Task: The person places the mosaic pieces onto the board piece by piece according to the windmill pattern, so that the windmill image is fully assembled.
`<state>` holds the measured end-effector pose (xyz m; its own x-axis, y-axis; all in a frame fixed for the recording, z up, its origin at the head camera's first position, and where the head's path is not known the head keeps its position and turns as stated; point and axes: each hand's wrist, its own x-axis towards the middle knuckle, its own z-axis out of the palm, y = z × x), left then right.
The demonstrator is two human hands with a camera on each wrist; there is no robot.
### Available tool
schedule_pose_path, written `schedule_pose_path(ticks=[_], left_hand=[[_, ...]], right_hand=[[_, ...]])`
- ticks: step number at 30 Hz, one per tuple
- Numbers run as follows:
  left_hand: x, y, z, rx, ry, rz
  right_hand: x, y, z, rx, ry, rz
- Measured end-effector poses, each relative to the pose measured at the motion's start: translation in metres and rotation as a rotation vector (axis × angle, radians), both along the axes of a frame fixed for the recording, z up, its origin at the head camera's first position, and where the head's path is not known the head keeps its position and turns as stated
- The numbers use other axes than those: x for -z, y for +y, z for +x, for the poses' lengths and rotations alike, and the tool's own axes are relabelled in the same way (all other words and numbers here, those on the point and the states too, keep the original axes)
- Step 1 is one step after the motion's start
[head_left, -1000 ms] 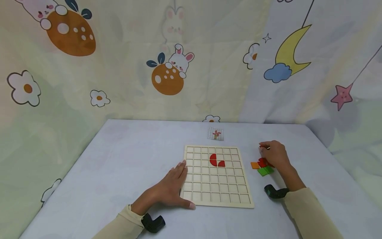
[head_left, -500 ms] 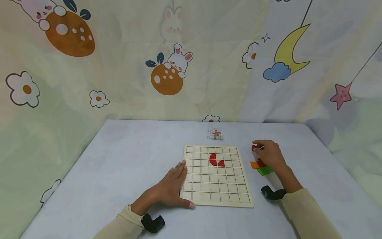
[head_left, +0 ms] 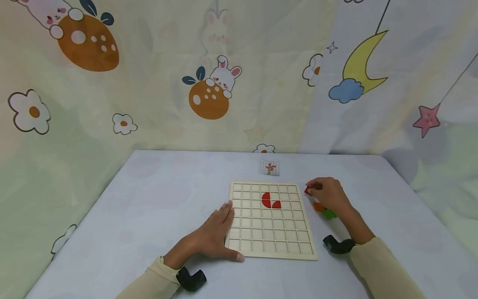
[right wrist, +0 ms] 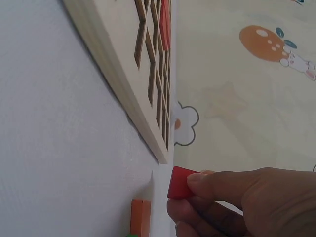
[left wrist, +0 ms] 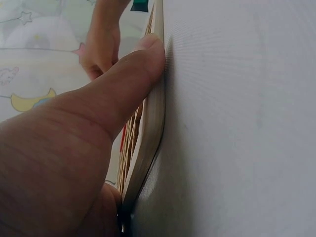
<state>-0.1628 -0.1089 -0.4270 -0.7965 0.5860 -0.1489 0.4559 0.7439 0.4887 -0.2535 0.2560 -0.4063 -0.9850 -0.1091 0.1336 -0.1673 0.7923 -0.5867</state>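
A wooden grid board [head_left: 261, 233] lies on the table with red rounded pieces [head_left: 266, 200] set in cells of its upper part. My left hand [head_left: 213, 233] rests along the board's left edge, fingers straight and thumb at the near corner. In the left wrist view the thumb [left wrist: 133, 69] lies against the board's side. Just beyond the board's right edge, my right hand [head_left: 330, 193] pinches a small red block [right wrist: 180, 182] between thumb and fingers. Below that hand, an orange block [head_left: 318, 207] and green blocks [head_left: 329, 214] lie on the table.
A small picture card [head_left: 269, 167] showing a red pinwheel-like pattern on a grid lies behind the board. A patterned curtain [head_left: 157, 83] hangs beyond the table's back edge. A black curved device [head_left: 337, 244] sits at the right wrist, and a similar one [head_left: 191, 279] at the left.
My right hand has moved left toward the board, carrying the red block away from above the loose pieces. The left hand has stayed on the board's edge.
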Motion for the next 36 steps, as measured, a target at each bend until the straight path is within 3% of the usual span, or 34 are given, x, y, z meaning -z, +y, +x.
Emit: schedule_pose_path(ticks=[12, 36], left_hand=[[0.001, 0.0, -0.003, -0.001, 0.02, -0.021], [0.005, -0.001, 0.001, -0.01, 0.007, 0.012]], right_hand=[[-0.006, -0.02, 0.002, -0.093, -0.045, -0.023], [0.004, -0.05, 0.011, -0.261, -0.123, -0.024]])
